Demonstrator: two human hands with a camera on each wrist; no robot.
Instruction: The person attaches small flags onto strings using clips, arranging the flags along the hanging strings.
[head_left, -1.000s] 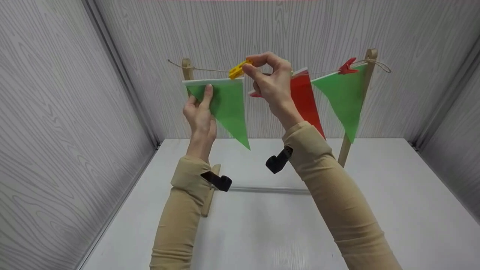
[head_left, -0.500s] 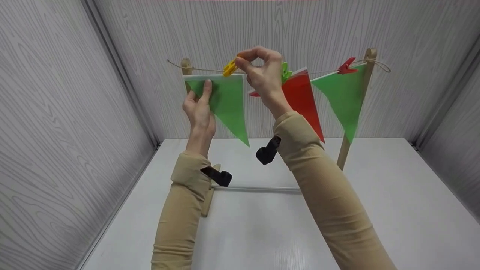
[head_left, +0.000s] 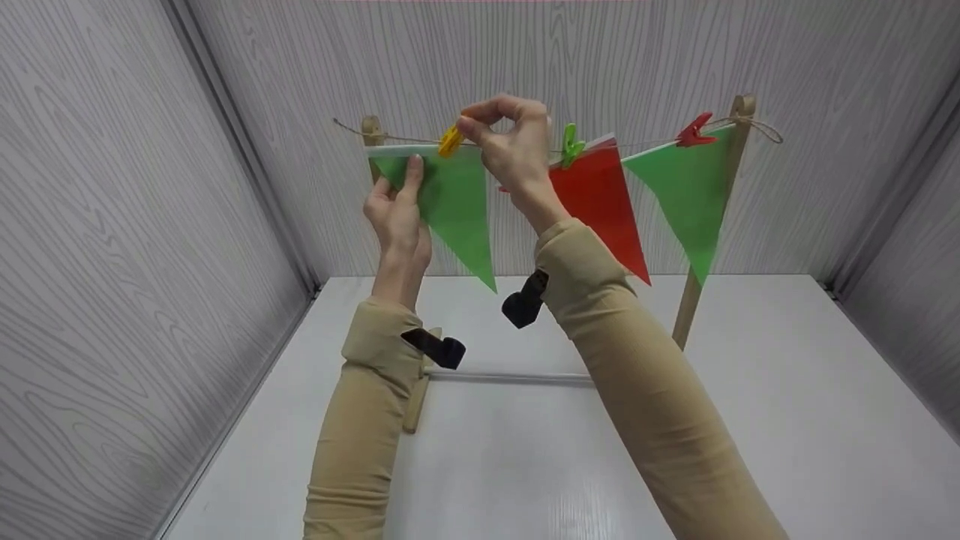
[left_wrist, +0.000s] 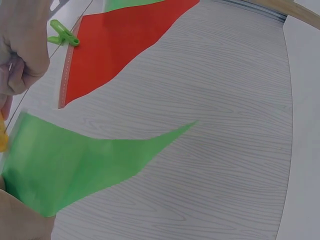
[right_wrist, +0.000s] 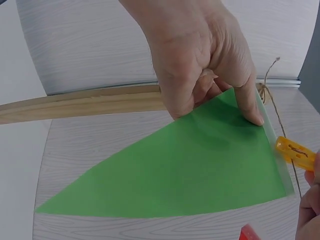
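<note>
My left hand (head_left: 401, 214) pinches a green triangular pennant (head_left: 459, 202) near its white top edge, thumb in front and fingers behind. In my right hand (head_left: 517, 146) a yellow clothespin (head_left: 450, 141) is pinched between thumb and fingers, its tip at the pennant's top edge beside the twine (right_wrist: 281, 122). Whether the clothespin grips both pennant and twine I cannot tell. In the right wrist view the yellow clothespin (right_wrist: 295, 152) lies across the white edge strip. To the right, a red pennant (head_left: 600, 210) hangs under a green clothespin (head_left: 571, 145).
A second green pennant (head_left: 686, 195) hangs from a red clothespin (head_left: 696, 131) at the right. Wooden posts stand at the twine's ends, the right post (head_left: 735, 165) and the left post (head_left: 371, 129). A thin rod (head_left: 517, 377) crosses low, above the white surface (head_left: 510, 465).
My right hand has moved left and slightly up with the yellow clothespin, uncovering the green clothespin. The left hand has raised the green pennant a little toward the twine.
</note>
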